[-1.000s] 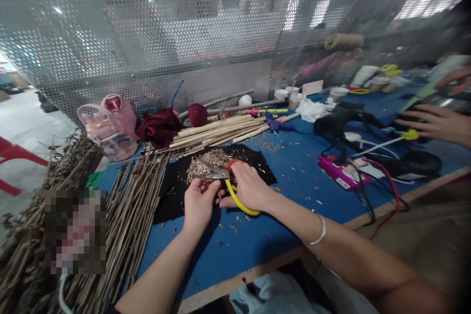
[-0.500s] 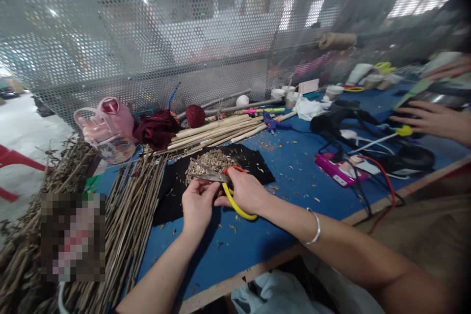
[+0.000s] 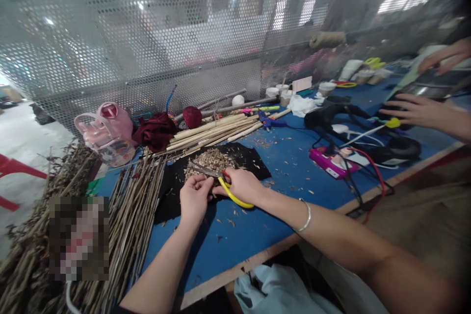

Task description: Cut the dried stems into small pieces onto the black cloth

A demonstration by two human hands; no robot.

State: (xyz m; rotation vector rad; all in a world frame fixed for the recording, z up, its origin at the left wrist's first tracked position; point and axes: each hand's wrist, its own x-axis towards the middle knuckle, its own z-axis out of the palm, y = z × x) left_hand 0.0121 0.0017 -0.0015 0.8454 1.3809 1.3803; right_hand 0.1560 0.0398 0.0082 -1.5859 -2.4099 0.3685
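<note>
My right hand grips a pair of scissors with yellow-covered handles, their blades pointing left over the pile. Beside the blades, my left hand is closed with thumb and fingers pinched together. Whatever lies in that pinch is too small or too hidden to make out. Beyond both hands, a heap of short cut stem pieces rests on a black cloth. Long dry stems lie in a bundle to the left of the cloth.
Pale peeled sticks, a blue glue gun and a dark red yarn ball lie behind the cloth. A pink bottle stands at left. On the right are a magenta box with cables and another person's hands.
The scissors have tilted a little, their tips now higher than the pivot. My left hand keeps its pinch close to the blades. The whole view has shifted slightly.
</note>
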